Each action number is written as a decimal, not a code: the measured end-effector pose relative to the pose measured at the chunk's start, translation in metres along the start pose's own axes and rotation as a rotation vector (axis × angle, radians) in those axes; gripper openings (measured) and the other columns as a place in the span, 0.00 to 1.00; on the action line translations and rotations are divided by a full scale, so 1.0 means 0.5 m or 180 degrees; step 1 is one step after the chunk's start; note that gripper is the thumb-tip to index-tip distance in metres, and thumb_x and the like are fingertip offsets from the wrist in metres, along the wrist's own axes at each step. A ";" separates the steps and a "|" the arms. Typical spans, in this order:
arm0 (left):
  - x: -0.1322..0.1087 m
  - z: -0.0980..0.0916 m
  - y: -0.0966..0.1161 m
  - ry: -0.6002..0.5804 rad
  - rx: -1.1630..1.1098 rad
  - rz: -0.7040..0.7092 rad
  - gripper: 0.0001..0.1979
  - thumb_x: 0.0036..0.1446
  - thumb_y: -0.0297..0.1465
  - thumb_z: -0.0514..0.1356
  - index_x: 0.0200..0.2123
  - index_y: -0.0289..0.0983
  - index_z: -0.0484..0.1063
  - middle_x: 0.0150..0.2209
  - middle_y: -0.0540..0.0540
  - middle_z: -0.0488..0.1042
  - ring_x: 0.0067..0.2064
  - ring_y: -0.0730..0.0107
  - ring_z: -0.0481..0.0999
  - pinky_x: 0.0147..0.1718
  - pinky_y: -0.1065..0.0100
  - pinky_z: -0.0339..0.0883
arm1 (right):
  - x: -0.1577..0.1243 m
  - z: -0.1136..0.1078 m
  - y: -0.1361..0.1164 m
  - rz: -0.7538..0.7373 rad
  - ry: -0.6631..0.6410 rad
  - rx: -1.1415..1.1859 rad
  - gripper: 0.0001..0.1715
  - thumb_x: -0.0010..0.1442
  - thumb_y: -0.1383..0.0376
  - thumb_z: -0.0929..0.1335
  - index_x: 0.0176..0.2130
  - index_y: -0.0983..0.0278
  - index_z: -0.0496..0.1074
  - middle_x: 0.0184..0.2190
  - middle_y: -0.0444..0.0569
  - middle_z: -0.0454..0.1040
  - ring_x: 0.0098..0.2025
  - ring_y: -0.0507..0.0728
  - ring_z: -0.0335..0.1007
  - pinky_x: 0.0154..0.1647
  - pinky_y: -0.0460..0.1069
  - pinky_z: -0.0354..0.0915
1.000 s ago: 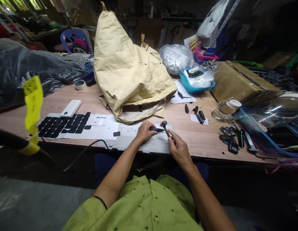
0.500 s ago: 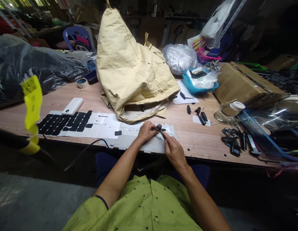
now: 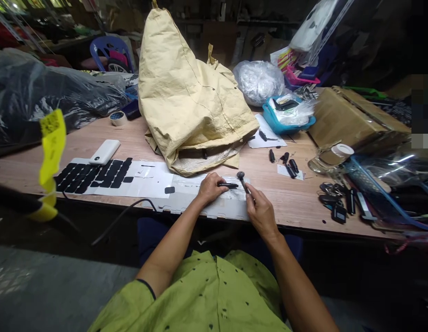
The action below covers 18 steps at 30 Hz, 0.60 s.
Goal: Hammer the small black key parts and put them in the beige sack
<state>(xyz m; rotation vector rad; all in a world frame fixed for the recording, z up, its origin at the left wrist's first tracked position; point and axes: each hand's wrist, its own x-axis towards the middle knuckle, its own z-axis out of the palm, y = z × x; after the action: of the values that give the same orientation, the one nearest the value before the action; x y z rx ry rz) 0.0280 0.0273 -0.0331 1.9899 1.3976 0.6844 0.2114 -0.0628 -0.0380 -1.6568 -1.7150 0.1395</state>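
My left hand (image 3: 210, 188) pinches one end of a slim black piece (image 3: 229, 185), which points to the right over a plastic-covered sheet (image 3: 196, 208) at the table's front edge. In my right hand (image 3: 260, 210) is a dark tool with a rounded metal head (image 3: 240, 175), its head up and to the right of the black piece, apart from it. A large beige cloth bag (image 3: 193, 92) stands just behind my hands, its open mouth facing me, with a small black item (image 3: 204, 153) inside the mouth.
Black patches (image 3: 79, 177) and a white power bank (image 3: 105, 152) lie left. Several small black parts (image 3: 290, 166), a jar (image 3: 329, 157), keys (image 3: 333, 200) and a cardboard box (image 3: 352, 117) are right. A blue basket (image 3: 288, 121) stands behind. A yellow tag (image 3: 53, 152) hangs left.
My right hand has moved right with the tool, whose head has come away from over the black piece. My left hand has stayed nearly in place, still holding that piece.
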 end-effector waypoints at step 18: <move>-0.082 -0.013 0.018 0.0217 -0.0458 0.0548 0.11 0.67 0.37 0.54 0.45 0.39 0.73 0.42 0.45 0.77 0.43 0.65 0.74 0.45 0.65 0.68 | 0.088 0.020 0.084 0.0087 0.0176 -0.1817 0.22 0.65 0.68 0.63 0.54 0.60 0.77 0.33 0.53 0.67 0.35 0.58 0.56 0.32 0.51 0.46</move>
<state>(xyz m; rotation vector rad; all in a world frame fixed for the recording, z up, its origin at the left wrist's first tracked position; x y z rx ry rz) 0.0164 -0.0127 -0.0250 2.0037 1.1886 0.9112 0.2449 -0.0126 -0.0497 -2.0606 -1.7916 -0.4179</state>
